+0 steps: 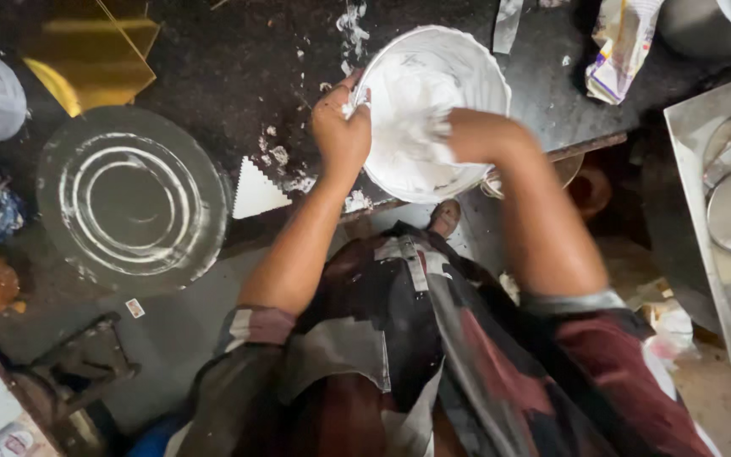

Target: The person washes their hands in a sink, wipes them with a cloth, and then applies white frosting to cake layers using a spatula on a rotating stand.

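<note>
White bowl [458, 76] of white cream sits at the near counter [213, 76] edge, 12 o'clock from the body; step looks like hand-working the cream. Left hand [342, 131] pinches the rim at the bowl's 9 o'clock, right hand [442, 135] is buried in cream, grip state can't tell. Next move needs the rim held firm; toothed scraper [255, 193] lies at 8 o'clock, round clear turntable [133, 199] further out.

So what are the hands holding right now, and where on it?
The left hand grips the white bowl by its near-left rim. The right hand is inside the bowl, coated in white paste; whether it holds anything cannot be told.
</note>
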